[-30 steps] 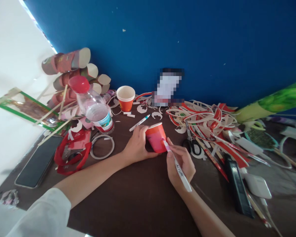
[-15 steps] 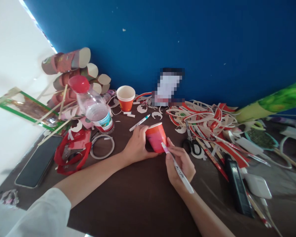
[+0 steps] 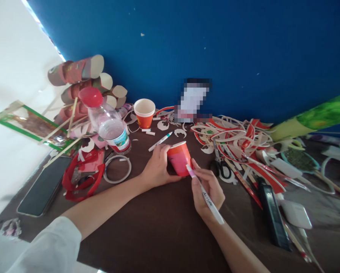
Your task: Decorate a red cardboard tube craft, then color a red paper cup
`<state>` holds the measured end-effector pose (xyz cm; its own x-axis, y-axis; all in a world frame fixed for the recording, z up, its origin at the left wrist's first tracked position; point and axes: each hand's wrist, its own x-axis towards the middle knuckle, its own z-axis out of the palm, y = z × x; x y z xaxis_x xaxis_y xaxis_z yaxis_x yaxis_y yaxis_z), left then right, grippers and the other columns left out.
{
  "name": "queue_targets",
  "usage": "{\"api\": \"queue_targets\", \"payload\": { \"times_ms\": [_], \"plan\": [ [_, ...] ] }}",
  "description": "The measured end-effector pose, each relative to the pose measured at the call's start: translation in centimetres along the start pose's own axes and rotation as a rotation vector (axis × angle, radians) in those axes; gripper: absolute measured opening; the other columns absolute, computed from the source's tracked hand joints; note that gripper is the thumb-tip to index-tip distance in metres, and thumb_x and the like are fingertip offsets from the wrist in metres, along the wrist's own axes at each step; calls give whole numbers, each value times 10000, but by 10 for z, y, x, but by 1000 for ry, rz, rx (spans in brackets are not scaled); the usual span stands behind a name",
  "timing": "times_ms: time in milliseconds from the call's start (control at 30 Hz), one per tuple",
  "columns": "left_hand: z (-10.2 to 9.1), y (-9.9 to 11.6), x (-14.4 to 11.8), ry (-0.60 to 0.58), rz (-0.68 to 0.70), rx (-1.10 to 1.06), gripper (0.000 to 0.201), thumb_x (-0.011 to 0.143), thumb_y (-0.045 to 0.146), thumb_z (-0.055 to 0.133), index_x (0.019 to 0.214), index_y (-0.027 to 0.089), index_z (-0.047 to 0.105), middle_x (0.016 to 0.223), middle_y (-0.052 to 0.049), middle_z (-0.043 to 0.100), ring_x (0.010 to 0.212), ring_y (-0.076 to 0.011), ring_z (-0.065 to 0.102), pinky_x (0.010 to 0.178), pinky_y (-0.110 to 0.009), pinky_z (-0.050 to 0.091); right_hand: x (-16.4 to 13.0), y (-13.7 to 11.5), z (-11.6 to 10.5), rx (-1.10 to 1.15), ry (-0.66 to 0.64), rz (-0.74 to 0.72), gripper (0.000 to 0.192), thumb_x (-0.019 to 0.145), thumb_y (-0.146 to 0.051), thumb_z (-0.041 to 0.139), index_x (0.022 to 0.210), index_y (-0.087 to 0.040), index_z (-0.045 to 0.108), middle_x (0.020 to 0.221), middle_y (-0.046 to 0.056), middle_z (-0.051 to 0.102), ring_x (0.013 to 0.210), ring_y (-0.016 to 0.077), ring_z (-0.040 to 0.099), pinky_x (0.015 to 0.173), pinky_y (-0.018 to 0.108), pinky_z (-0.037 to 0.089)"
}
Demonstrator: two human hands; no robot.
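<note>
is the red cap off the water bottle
No, the red cap sits on the bottle, which leans on the table left of the left hand.

cup (image 3: 179, 158) lying on table (image 3: 158, 235) between left hand (image 3: 157, 168) and right hand (image 3: 208, 189); bottle (image 3: 107, 123) standing left; scissors (image 3: 220, 167) lying right; second cup (image 3: 144, 112) sitting behind.

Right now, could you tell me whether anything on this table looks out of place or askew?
Yes: the water bottle leans instead of standing upright, and a heap of cut paper strips sprawls beside the scissors.
</note>
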<state>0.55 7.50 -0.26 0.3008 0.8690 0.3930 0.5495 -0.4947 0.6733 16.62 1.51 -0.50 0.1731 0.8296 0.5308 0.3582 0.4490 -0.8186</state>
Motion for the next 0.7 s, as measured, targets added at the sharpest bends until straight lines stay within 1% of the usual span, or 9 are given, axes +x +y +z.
{"api": "queue_targets", "payload": {
  "times_ms": [67,167,233,367,500,633,700],
  "plan": [
    [0,0,0,3,0,3,1010,528,463,871,1292,184,272,1204,-161,482,1189,-378,491,984,-611,423,-1,1,0,-35,-19,-9,153,856,-150,584,990,-200,639,1022,98,682,1120,303,658,903,467,562],
    [1,-1,0,7,-3,13,1008,527,469,870,1290,191,272,1208,-158,479,1189,-381,488,984,-607,421,0,1,0,-16,34,16,166,871,-143,561,1001,-210,639,1011,85,681,1079,283,681,873,441,581],
    [1,-1,-1,5,0,12,1000,533,472,866,1289,194,273,1208,-157,480,1188,-379,490,985,-605,419,0,0,1,12,47,23,165,877,-143,551,1002,-212,635,992,79,678,1063,278,689,867,436,585],
    [0,-1,0,5,-6,0,1009,523,467,873,1291,192,280,1205,-156,483,1189,-375,492,991,-609,417,1,-2,0,-20,-4,8,129,865,-159,574,969,-202,638,982,89,681,1106,302,666,895,463,568],
    [0,0,0,6,-11,0,1005,521,461,877,1288,181,290,1193,-157,494,1192,-376,491,992,-606,422,1,-3,0,31,45,31,154,876,-139,551,985,-207,634,969,73,673,1069,284,687,869,436,584],
    [0,0,0,14,0,0,1019,512,469,880,1290,171,292,1188,-158,496,1188,-381,497,990,-617,427,1,-4,0,-1,-12,18,147,855,-127,576,963,-204,639,977,77,674,1113,303,663,881,442,573],
    [0,0,0,12,-2,-2,1020,511,467,881,1289,173,292,1191,-158,493,1185,-382,499,987,-617,433,1,-5,0,4,4,31,154,862,-122,565,968,-206,637,988,78,673,1106,296,668,878,438,576]
  ]
}}
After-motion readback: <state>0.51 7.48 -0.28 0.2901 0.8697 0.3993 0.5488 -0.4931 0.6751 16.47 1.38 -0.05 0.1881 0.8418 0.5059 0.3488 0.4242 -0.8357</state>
